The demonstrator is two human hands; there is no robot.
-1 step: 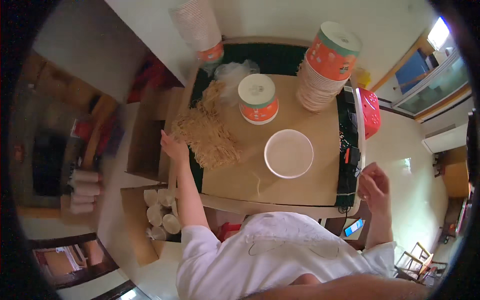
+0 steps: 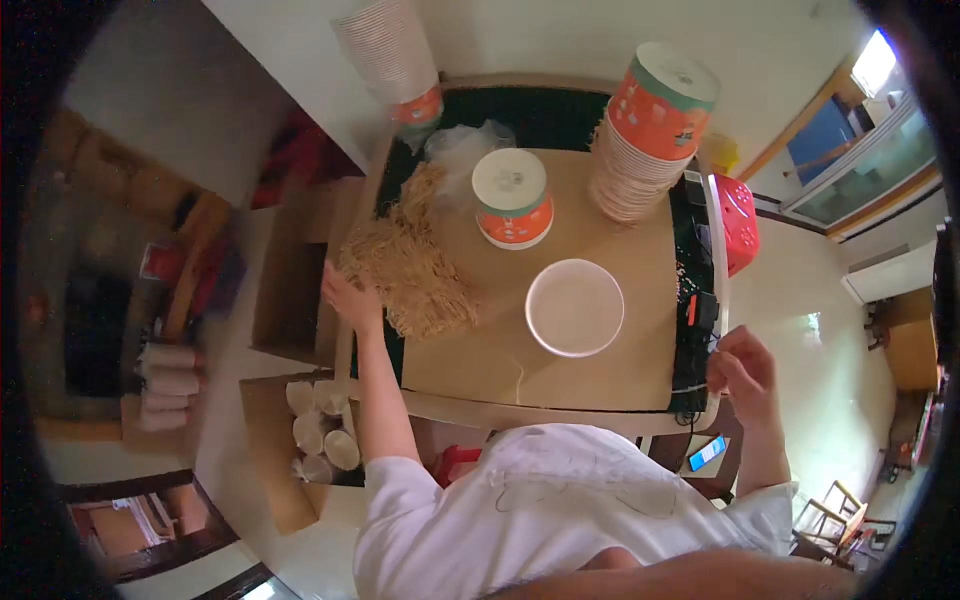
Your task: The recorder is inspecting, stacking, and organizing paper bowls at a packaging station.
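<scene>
My left hand reaches to the left edge of the table, its fingers stretched against a pile of thin tan strands. My right hand is at the table's right edge beside a thin pale cord, fingers curled together. Whatever it may hold is too small to make out. Between the hands stands a white round tub, its opening facing up. Behind it an orange, green and white paper bucket stands upside down. One loose strand lies near the front edge.
A tall stack of nested buckets stands at the back right, another stack at the back left. A clear plastic bag lies behind the strands. Cardboard boxes, one with white cups, stand left of the table. A phone lies below right.
My right hand has shifted slightly left, closer to the table edge. My left fingers have moved a little at the edge of the strand pile. Everything else stays in place.
</scene>
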